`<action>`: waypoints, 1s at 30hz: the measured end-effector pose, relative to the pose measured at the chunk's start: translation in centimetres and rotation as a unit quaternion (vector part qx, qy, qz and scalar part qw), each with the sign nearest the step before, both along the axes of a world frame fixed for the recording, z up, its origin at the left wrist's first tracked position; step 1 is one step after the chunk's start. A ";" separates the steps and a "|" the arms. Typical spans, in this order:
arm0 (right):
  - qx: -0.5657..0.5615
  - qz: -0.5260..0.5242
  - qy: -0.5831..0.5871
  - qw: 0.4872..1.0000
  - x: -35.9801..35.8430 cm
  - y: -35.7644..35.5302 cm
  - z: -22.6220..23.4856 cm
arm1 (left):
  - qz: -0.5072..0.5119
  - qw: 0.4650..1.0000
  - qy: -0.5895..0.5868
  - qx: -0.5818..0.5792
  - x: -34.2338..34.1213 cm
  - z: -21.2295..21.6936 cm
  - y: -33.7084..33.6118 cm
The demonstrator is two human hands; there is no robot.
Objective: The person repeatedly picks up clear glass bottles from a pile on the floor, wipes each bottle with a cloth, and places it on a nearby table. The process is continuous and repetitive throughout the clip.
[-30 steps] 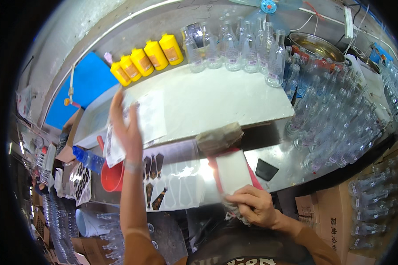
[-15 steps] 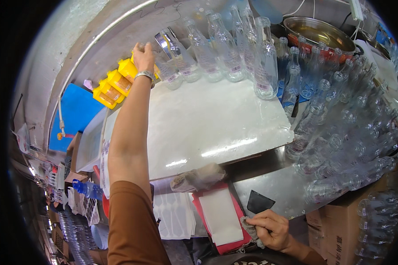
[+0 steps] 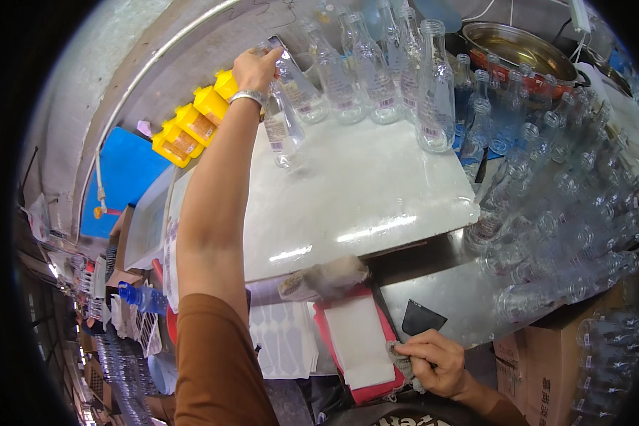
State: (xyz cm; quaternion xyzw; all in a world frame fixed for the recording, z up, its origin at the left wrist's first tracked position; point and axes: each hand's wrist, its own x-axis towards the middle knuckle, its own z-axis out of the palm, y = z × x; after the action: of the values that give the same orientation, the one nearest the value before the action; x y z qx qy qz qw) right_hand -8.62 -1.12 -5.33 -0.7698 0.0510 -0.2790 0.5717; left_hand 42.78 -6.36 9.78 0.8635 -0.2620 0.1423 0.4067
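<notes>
So the left hand (image 3: 257, 69) is stretched all the way out to the far left corner of the white slab bench (image 3: 348, 206), fingers wrapped around a clear glass bottle with a paper label (image 3: 285, 124). It's tilted and looks lifted off the surface, though I can't tell for sure if its base is touching. The right hand (image 3: 433, 362) is down at the near edge, closed loosely on a crumpled grey cloth (image 3: 403, 363), right next to a red tray with a white sheet on it (image 3: 358, 341) and a small black square scraper (image 3: 422, 319).

Progress-wise: a whole row of tall clear glass bottles (image 3: 397, 71) stands along the far edge and a big jumble of them (image 3: 568, 220) is heaped off the right edge, so I'd guess lots are left. Yellow plastic containers (image 3: 192, 124) sit past the far left corner.
</notes>
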 end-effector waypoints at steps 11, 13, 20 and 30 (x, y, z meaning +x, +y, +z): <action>0.017 0.075 -0.038 0.996 -1.6 6.0 3.5 | -0.191 0.961 0.054 -0.194 -18.2 8.4 28.0; 0.028 0.121 -0.044 0.991 -1.8 8.2 4.2 | -0.176 0.958 0.073 -0.213 -23.3 7.8 34.0; 0.071 0.268 0.011 0.961 -1.1 17.0 2.5 | -0.107 0.911 0.305 -0.257 -37.5 -4.7 50.8; -0.030 0.338 0.029 0.940 0.1 25.8 -2.7 | -0.067 0.775 0.462 -0.427 -43.3 -20.6 56.5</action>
State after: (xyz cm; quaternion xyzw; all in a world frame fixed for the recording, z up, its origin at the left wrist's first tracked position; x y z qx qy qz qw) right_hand -8.55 24.66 -8.01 -0.7661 -0.2041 -0.0476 0.6076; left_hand -0.53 50.15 -10.83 0.5432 -0.0124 -0.2037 0.8145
